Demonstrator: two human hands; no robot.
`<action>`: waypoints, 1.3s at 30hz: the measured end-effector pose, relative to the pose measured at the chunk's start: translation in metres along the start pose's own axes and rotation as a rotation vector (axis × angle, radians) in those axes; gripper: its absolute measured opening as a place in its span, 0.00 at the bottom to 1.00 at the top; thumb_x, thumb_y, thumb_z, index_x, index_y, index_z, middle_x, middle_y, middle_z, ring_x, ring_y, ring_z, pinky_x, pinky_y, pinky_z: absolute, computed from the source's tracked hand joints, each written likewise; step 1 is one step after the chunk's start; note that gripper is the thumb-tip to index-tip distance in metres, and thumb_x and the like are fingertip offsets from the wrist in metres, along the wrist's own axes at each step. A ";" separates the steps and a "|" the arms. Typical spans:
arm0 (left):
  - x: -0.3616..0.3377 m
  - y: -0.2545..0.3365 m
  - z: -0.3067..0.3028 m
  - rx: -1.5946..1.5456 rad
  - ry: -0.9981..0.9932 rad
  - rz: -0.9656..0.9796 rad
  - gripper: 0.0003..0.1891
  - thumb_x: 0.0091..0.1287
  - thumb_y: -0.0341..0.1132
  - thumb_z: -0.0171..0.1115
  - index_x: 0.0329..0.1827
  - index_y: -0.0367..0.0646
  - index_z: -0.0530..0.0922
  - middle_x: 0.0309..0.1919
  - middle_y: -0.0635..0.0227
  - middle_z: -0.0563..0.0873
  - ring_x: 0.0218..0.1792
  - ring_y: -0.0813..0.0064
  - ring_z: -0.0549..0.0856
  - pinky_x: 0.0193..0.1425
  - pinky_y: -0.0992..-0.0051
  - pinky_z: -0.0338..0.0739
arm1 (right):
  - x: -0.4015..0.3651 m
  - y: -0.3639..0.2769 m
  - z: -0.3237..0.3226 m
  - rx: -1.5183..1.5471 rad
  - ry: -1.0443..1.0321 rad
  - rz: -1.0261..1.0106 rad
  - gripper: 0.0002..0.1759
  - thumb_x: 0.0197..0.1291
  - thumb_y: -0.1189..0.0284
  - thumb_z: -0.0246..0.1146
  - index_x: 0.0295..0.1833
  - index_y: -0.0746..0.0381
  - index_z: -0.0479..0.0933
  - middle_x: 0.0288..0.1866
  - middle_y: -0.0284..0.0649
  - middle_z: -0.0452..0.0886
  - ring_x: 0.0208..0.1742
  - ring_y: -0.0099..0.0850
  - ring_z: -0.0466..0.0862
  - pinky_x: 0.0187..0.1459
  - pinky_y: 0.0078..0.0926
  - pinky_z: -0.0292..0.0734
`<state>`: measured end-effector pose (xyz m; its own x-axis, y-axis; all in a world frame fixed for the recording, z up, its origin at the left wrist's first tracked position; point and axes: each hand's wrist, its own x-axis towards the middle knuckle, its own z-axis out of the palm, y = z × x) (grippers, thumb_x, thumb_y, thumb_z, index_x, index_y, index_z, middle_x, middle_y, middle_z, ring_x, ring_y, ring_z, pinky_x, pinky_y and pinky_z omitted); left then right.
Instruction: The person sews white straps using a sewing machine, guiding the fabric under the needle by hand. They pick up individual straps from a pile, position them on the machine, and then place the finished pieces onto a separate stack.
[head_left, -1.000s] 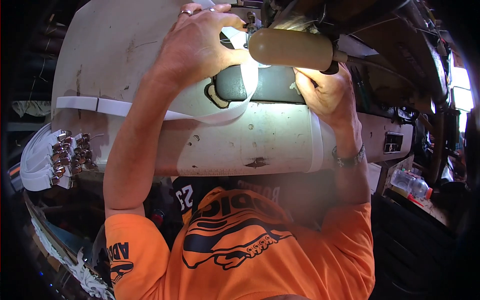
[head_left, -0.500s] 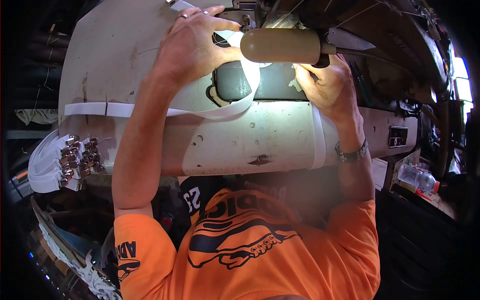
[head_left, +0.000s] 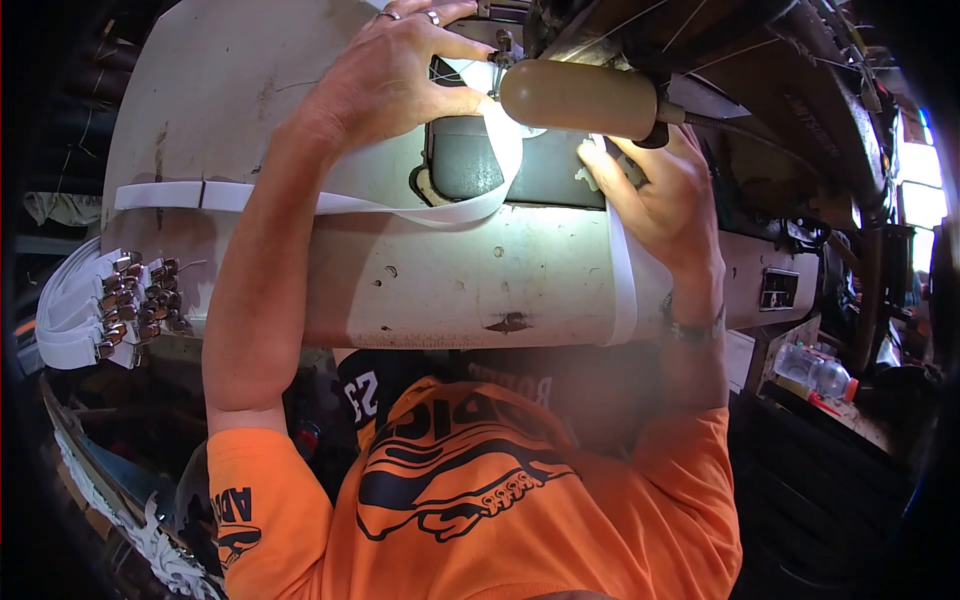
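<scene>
A long white strap [head_left: 440,213] lies across the pale work surface and curves up to the needle area of a sewing machine [head_left: 810,125]. My left hand [head_left: 395,85] is beside that area, thumb pressed on the strap and index finger stretched toward the presser foot. On the other side, my right hand [head_left: 660,195] has its thumb and fingers closed on the strap, part of which hangs down over the front edge. A tan lamp head [head_left: 580,98] covers the spot between my hands, so the stitching point is partly hidden. Below it lies a dark machine plate [head_left: 467,165].
A bundle of white straps with metal clips [head_left: 125,305] hangs at the table's left end. Plastic bottles [head_left: 815,370] stand on a low shelf at the right. A rectangular slot [head_left: 778,289] is in the table's right side. Threads run above the machine.
The view has shifted slightly, so the table appears further left and the lamp further right. Both hands stay by the needle area with the strap.
</scene>
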<state>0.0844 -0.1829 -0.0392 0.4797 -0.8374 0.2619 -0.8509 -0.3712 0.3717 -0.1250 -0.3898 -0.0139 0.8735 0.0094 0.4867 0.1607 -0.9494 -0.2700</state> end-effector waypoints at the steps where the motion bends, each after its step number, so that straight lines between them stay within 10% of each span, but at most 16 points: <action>1: 0.001 0.001 -0.001 -0.013 -0.003 -0.001 0.28 0.56 0.38 0.84 0.63 0.51 0.89 0.79 0.66 0.75 0.82 0.54 0.66 0.84 0.53 0.65 | 0.000 -0.007 -0.009 -0.013 0.007 -0.010 0.08 0.55 0.74 0.75 0.38 0.65 0.86 0.43 0.44 0.84 0.47 0.43 0.84 0.52 0.40 0.79; 6: 0.001 -0.001 -0.003 -0.040 -0.007 -0.007 0.26 0.59 0.37 0.81 0.63 0.53 0.89 0.78 0.65 0.77 0.82 0.55 0.66 0.84 0.54 0.65 | -0.006 -0.010 -0.138 0.194 -0.065 -0.212 0.20 0.58 0.66 0.74 0.49 0.72 0.87 0.49 0.51 0.89 0.47 0.43 0.89 0.47 0.37 0.84; 9: 0.002 -0.001 -0.001 0.006 0.008 0.002 0.26 0.58 0.36 0.81 0.62 0.54 0.89 0.78 0.65 0.77 0.82 0.56 0.66 0.85 0.55 0.65 | -0.014 0.089 -0.219 -0.371 0.548 0.181 0.21 0.60 0.65 0.73 0.51 0.72 0.86 0.51 0.50 0.89 0.49 0.43 0.88 0.49 0.37 0.83; 12: 0.001 0.001 0.000 0.018 0.014 -0.034 0.26 0.57 0.38 0.82 0.62 0.55 0.90 0.78 0.64 0.77 0.82 0.56 0.67 0.85 0.55 0.65 | -0.026 0.220 -0.266 -0.525 0.489 0.469 0.23 0.63 0.63 0.71 0.54 0.71 0.85 0.52 0.50 0.88 0.50 0.43 0.88 0.51 0.38 0.83; 21: -0.004 0.021 -0.009 0.119 -0.025 -0.161 0.28 0.56 0.51 0.81 0.62 0.60 0.90 0.78 0.62 0.77 0.81 0.56 0.69 0.85 0.53 0.64 | -0.072 0.332 -0.299 0.214 0.437 0.995 0.27 0.69 0.57 0.66 0.62 0.69 0.82 0.56 0.50 0.87 0.56 0.43 0.87 0.56 0.40 0.82; 28: -0.001 0.024 -0.011 0.109 -0.058 -0.204 0.29 0.58 0.56 0.79 0.63 0.62 0.89 0.78 0.62 0.76 0.82 0.54 0.69 0.85 0.47 0.61 | -0.113 0.363 -0.293 0.899 0.825 1.053 0.30 0.74 0.53 0.62 0.68 0.68 0.79 0.59 0.50 0.87 0.60 0.43 0.87 0.61 0.42 0.81; 30: -0.002 0.026 -0.013 0.108 -0.074 -0.222 0.29 0.59 0.57 0.77 0.64 0.62 0.89 0.78 0.61 0.76 0.82 0.53 0.68 0.84 0.45 0.61 | -0.109 0.348 -0.278 0.770 0.915 0.985 0.31 0.75 0.52 0.61 0.70 0.67 0.78 0.60 0.50 0.86 0.61 0.43 0.86 0.62 0.43 0.81; 34: -0.001 0.018 -0.007 0.104 -0.082 -0.171 0.31 0.60 0.57 0.76 0.66 0.60 0.87 0.79 0.59 0.75 0.82 0.50 0.67 0.84 0.42 0.60 | -0.091 0.240 -0.249 -0.599 0.650 0.599 0.25 0.76 0.57 0.62 0.61 0.69 0.83 0.58 0.49 0.87 0.60 0.40 0.87 0.69 0.37 0.78; 37: -0.024 0.014 -0.013 0.036 0.015 -0.097 0.35 0.61 0.57 0.76 0.71 0.55 0.84 0.78 0.54 0.75 0.82 0.49 0.67 0.85 0.45 0.60 | -0.102 0.104 -0.163 -0.308 0.832 0.389 0.21 0.78 0.62 0.62 0.59 0.70 0.83 0.59 0.49 0.87 0.56 0.35 0.88 0.60 0.34 0.83; 39: -0.050 0.021 -0.039 0.018 -0.013 -0.112 0.38 0.62 0.59 0.75 0.73 0.50 0.81 0.76 0.50 0.77 0.79 0.47 0.71 0.83 0.51 0.65 | -0.113 0.013 -0.092 -0.299 0.383 0.429 0.23 0.70 0.63 0.69 0.64 0.65 0.81 0.58 0.47 0.86 0.59 0.41 0.84 0.63 0.41 0.78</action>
<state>0.0509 -0.1331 -0.0102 0.5696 -0.7952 0.2081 -0.7957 -0.4699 0.3821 -0.2642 -0.4320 0.0036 0.5966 -0.4508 0.6639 -0.3496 -0.8907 -0.2907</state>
